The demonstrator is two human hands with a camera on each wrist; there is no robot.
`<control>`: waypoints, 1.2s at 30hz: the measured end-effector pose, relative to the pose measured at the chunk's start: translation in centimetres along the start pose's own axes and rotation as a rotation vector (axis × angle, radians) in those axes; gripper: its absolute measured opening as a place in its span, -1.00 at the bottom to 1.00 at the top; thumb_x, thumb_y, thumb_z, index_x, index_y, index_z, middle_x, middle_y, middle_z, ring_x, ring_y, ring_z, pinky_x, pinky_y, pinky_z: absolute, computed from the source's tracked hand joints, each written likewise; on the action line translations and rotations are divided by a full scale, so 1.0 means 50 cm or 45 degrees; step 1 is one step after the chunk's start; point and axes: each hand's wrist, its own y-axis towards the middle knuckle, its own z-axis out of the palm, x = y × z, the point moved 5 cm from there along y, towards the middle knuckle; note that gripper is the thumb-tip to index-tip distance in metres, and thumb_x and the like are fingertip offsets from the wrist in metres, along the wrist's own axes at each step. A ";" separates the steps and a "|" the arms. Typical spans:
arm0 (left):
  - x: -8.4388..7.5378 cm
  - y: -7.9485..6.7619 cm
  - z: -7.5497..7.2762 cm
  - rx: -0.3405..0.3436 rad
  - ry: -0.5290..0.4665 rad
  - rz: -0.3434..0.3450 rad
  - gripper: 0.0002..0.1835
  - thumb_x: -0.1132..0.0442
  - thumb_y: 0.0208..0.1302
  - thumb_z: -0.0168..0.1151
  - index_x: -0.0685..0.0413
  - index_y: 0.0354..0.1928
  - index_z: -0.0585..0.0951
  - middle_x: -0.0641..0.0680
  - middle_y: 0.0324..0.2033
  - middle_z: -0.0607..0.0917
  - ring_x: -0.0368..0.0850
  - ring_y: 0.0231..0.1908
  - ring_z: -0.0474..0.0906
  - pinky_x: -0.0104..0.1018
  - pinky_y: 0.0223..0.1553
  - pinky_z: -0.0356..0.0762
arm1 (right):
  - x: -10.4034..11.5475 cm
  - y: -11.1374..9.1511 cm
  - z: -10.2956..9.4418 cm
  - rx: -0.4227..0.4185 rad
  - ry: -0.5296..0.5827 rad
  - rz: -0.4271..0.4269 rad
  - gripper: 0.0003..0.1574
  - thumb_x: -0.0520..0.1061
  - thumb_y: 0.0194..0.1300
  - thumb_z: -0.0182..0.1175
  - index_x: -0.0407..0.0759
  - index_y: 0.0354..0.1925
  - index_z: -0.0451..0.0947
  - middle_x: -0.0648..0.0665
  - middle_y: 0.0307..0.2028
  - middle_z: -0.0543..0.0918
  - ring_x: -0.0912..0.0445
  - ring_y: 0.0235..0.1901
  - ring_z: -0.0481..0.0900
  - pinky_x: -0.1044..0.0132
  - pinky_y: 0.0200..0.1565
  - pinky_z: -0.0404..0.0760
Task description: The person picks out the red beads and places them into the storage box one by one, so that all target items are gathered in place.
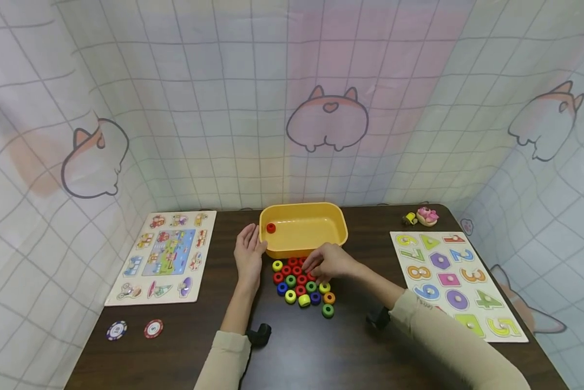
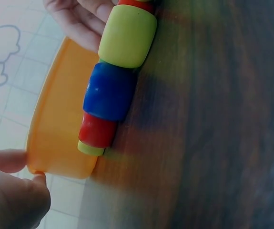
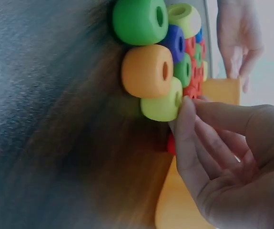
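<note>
A yellow tray stands at the back of the table with one red bead inside, near its left end. My left hand is at that end, pinching the tray's rim between thumb and fingers. In front of the tray lies a close group of chunky beads with holes: red, green, blue, yellow and orange. My right hand reaches into the group's back right part, thumb and forefinger brought together at a red bead. The fingers partly hide that bead. A yellow bead and an orange bead sit beside the fingertips.
A vehicle puzzle board lies at the left, two poker chips in front of it. At the right is a number puzzle board, with a pink figurine and a small yellow figurine behind. A patterned curtain surrounds the table.
</note>
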 end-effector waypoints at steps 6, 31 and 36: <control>-0.014 -0.007 0.006 0.002 0.002 -0.006 -0.30 0.71 0.20 0.06 0.39 0.39 0.16 0.38 0.41 0.16 0.15 0.44 0.12 -0.06 0.38 0.18 | 0.031 0.006 -0.025 0.063 0.140 -0.018 -0.76 -0.36 0.24 0.26 -0.26 -0.11 0.70 -0.25 -0.22 0.74 -0.18 -0.42 0.74 -0.06 -0.33 0.72; 0.028 0.004 -0.004 -0.022 0.048 0.011 -0.35 0.64 0.26 0.09 0.19 0.37 0.25 0.26 0.41 0.24 -0.04 0.40 0.23 -0.11 0.36 0.24 | 0.043 0.270 -0.090 -0.215 0.417 0.262 -0.66 -0.41 0.24 0.23 -0.32 -0.01 0.66 -0.28 -0.15 0.73 -0.25 -0.23 0.72 -0.08 -0.11 0.69; 0.028 0.006 -0.007 -0.026 0.033 0.022 -0.35 0.65 0.25 0.08 0.24 0.38 0.24 0.28 0.41 0.23 -0.04 0.40 0.23 -0.11 0.37 0.23 | 0.029 0.296 -0.072 -0.183 0.478 0.252 -0.61 -0.41 0.27 0.18 -0.32 0.08 0.61 -0.28 -0.04 0.70 -0.26 -0.16 0.70 -0.10 -0.05 0.66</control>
